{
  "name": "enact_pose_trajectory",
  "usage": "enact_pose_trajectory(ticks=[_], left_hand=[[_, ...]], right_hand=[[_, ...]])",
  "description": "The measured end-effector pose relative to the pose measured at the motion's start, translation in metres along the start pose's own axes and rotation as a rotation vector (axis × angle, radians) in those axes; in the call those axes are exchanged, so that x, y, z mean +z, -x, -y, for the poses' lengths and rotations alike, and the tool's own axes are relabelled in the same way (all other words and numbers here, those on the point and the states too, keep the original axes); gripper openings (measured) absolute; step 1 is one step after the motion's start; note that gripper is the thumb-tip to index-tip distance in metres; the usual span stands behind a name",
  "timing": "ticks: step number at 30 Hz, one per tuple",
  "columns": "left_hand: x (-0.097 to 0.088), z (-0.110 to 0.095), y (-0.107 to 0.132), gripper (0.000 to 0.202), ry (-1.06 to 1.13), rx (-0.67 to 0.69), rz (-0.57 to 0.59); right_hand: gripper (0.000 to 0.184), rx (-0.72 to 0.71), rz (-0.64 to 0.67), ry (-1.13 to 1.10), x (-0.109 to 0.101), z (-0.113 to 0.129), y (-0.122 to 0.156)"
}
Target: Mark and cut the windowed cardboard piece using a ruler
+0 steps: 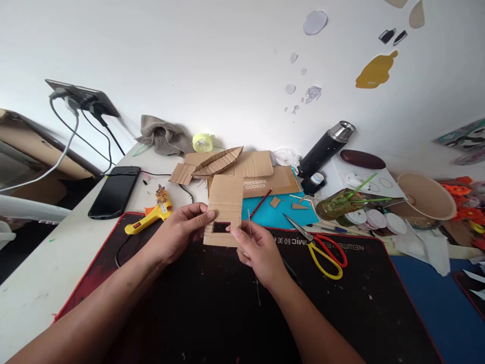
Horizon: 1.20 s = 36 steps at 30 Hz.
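Observation:
A rectangular piece of cardboard with a dark slot cut through its lower part is held up over the black mat. My left hand pinches its left edge beside the slot. On the other side, my right hand grips the lower right edge between thumb and fingers. Something thin and pale shows by the right fingers, too fine to name. Behind the piece lie a leaf-shaped cardboard form and flat cardboard printed "PRESSURE COOKER". A yellow glue gun rests left of my left hand.
Scissors with red and yellow handles lie spread on the mat at right. A red pencil, a dark thermos, a brush jar and paint pots stand or lie behind. A phone is at left.

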<state>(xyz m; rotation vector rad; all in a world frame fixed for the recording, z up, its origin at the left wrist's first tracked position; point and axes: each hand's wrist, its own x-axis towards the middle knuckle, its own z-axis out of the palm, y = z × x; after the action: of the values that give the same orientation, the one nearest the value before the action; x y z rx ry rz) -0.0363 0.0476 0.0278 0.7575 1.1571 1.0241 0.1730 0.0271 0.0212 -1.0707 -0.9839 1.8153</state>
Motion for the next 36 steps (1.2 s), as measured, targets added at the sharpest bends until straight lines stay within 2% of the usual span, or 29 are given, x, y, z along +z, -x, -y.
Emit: enact_pose_trajectory(ticks=[5,9,17,22,36], left_hand=[[0.002,-0.002,-0.002,0.062,0.031,0.046,-0.058],[0.005,0.0,0.001,0.062,0.035,0.047,-0.057],[0.01,0.002,0.007,0.061,0.018,0.023,0.043],[0.009,0.004,0.01,0.055,-0.159,0.043,0.132],[0.021,0.011,0.012,0.052,-0.112,0.058,0.024]], right_hand=[[0.049,-0.065,-0.105,-0.034,-0.004,0.003,-0.001],[0.051,-0.067,-0.086,-0.042,-0.004,0.005,-0.001],[0.042,-0.064,-0.109,0.025,-0.004,0.003,-0.002],[0.039,-0.1,-0.15,0.082,-0.003,0.005,-0.001],[0.037,-0.195,-0.171,0.262,-0.001,-0.004,0.003]])
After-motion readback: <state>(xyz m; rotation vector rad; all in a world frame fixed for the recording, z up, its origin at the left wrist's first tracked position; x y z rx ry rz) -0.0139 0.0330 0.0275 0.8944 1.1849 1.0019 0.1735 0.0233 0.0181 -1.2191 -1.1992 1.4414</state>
